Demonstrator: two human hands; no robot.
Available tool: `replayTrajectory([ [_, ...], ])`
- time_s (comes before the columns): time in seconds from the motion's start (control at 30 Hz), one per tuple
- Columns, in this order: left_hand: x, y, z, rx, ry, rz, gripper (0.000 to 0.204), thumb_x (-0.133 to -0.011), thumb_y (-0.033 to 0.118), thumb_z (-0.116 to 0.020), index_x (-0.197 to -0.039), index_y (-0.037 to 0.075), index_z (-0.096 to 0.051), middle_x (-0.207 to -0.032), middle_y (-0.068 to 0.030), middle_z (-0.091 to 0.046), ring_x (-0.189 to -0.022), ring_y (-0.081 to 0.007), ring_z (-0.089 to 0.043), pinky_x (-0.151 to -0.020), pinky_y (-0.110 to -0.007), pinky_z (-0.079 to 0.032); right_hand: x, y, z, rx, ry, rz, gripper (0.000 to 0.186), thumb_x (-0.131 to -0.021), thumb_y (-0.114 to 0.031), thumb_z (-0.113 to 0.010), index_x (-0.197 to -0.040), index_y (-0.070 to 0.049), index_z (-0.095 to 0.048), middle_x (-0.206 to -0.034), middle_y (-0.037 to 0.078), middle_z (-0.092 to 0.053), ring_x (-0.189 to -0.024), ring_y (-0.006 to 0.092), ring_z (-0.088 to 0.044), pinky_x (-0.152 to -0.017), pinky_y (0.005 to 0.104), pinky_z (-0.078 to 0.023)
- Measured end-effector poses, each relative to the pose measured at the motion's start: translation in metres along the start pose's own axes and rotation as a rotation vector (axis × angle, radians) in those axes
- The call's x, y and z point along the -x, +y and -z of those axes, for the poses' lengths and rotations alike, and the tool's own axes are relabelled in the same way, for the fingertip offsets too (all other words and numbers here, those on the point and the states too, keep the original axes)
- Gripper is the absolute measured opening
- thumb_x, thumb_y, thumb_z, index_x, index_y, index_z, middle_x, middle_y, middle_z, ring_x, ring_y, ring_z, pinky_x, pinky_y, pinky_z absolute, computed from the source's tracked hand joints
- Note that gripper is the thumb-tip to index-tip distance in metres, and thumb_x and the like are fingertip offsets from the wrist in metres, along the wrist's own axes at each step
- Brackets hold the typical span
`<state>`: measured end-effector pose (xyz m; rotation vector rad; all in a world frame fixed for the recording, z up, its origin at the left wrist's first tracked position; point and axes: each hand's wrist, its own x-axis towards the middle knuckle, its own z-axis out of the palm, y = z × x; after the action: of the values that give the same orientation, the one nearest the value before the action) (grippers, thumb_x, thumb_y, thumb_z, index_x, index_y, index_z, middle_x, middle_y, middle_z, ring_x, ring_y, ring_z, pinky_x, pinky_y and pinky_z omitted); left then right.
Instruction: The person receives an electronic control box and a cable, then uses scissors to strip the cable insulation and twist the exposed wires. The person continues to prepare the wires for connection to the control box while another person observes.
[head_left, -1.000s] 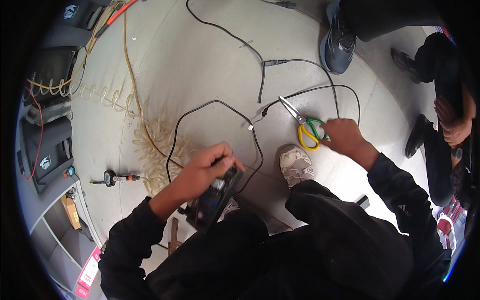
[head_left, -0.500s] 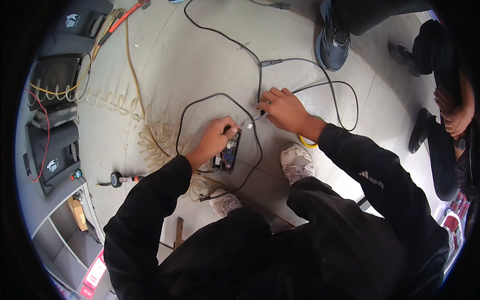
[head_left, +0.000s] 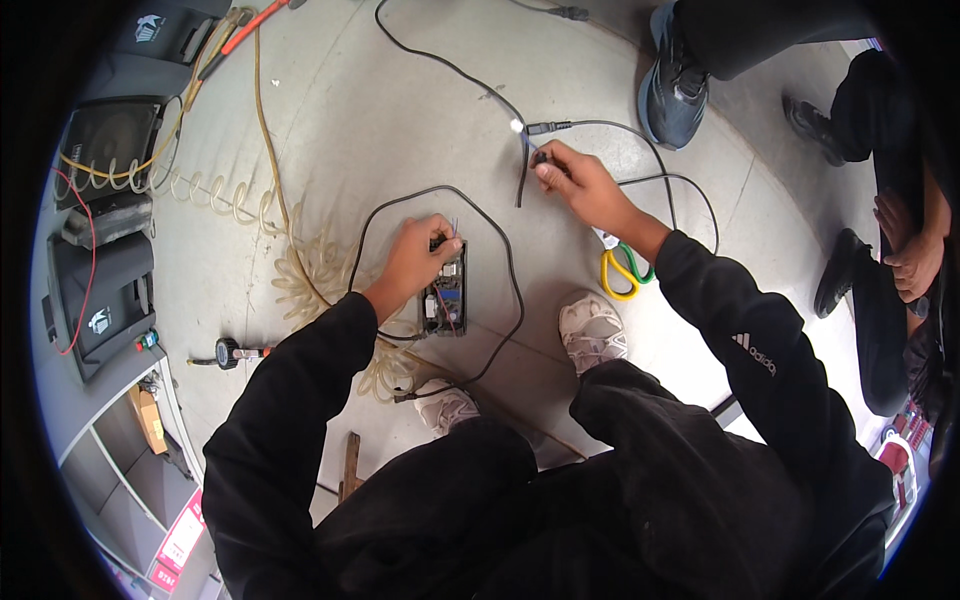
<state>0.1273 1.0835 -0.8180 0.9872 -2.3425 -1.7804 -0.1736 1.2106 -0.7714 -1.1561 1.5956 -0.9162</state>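
My left hand [head_left: 420, 258] is closed at the upper end of an open black electronics housing [head_left: 446, 300], pinching by thin wires; its fingertips are partly hidden. The housing lies on the floor with boards and small wires showing, inside a loop of black cable [head_left: 510, 245]. My right hand [head_left: 585, 190] pinches a small black piece [head_left: 543, 158], probably a connector, up and right of the housing, with a small white end [head_left: 517, 127] beyond it near another cable. Scissors [head_left: 620, 275] with yellow and green handles lie just below my right hand.
Coiled clear hose [head_left: 305, 280] spreads to the left, with a gauge [head_left: 228, 352], dark cases [head_left: 100, 300], an orange-handled tool [head_left: 250, 28] and grey shelving [head_left: 110, 470]. A person's shoe [head_left: 675, 90] is at upper right; another crouching person's hands [head_left: 910, 265] are at far right.
My right hand has left the scissors and moved up-left, taking the black piece and carrying it further up. The housing, earlier raised near my legs, lies on the floor with my left hand higher.
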Motion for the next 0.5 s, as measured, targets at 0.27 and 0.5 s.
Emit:
replayTrajectory([
  [0.27, 0.001, 0.018, 0.009, -0.305, 0.109, -0.039, 0.024, -0.092, 0.021, -0.079, -0.101, 0.001, -0.069, -0.098, -0.0134, -0.076, -0.093, -0.0246, -0.072, -0.080, -0.039, -0.055, 0.000, -0.053, 0.001, 0.406, 0.056, 0.356, 0.019, -0.107, -0.018, -0.059, -0.117, -0.002, -0.063, -0.084, 0.010, -0.068, -0.072, 0.0150, -0.063, -0.068, 0.0312, -0.049],
  [0.5, -0.009, 0.145, 0.007, 0.212, 0.213, -0.120, 0.029, -0.101, 0.027, -0.070, -0.120, 0.005, -0.071, -0.106, -0.0033, -0.072, -0.096, -0.0154, -0.060, -0.085, -0.034, -0.049, 0.008, -0.092, -0.011, 0.093, -0.101, 0.121, 0.022, -0.104, -0.022, -0.063, -0.112, -0.002, -0.068, -0.077, 0.009, -0.073, -0.064, 0.0228, -0.067, -0.064, 0.0361, -0.052],
])
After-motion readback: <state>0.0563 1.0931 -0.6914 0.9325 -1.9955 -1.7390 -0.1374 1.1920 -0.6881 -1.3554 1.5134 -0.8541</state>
